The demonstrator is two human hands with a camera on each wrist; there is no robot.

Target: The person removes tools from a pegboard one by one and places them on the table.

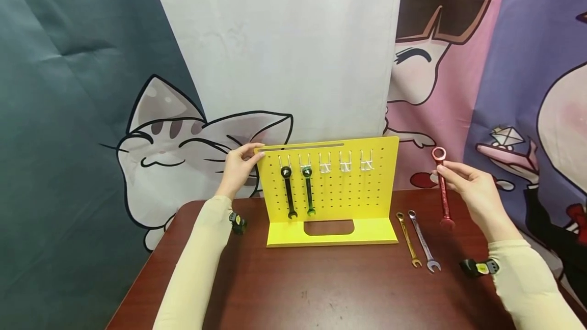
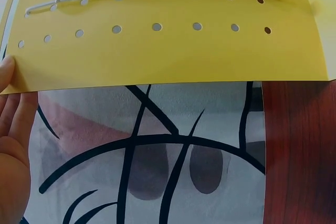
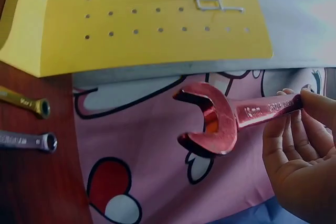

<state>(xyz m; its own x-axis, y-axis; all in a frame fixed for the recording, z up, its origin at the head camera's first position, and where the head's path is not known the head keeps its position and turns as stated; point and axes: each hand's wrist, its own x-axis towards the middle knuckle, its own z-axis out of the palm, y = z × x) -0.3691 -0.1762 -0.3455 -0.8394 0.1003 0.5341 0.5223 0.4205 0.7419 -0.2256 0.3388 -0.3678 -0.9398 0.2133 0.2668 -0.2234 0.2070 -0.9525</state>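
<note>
A yellow pegboard (image 1: pixel 330 208) stands upright on the table with a row of white wire hooks along its upper part. My left hand (image 1: pixel 239 167) pinches the board's upper left corner between thumb and fingers. On the two leftmost hooks hang a black wrench (image 1: pixel 289 195) and a green wrench (image 1: pixel 309 192), open ends down. To the right of the board, my right hand (image 1: pixel 472 195) holds a red combination wrench (image 1: pixel 443 192) near its ring end, ring up and open end down in the head view. The right wrist view shows its open jaw (image 3: pixel 215 121) close up.
A gold wrench (image 1: pixel 409 241) and a silver wrench (image 1: pixel 424 243) lie side by side on the brown table (image 1: pixel 321 289), right of the board. Three hooks (image 1: pixel 346 163) on the right half carry nothing. A printed cartoon curtain (image 1: pixel 298 50) hangs behind the table.
</note>
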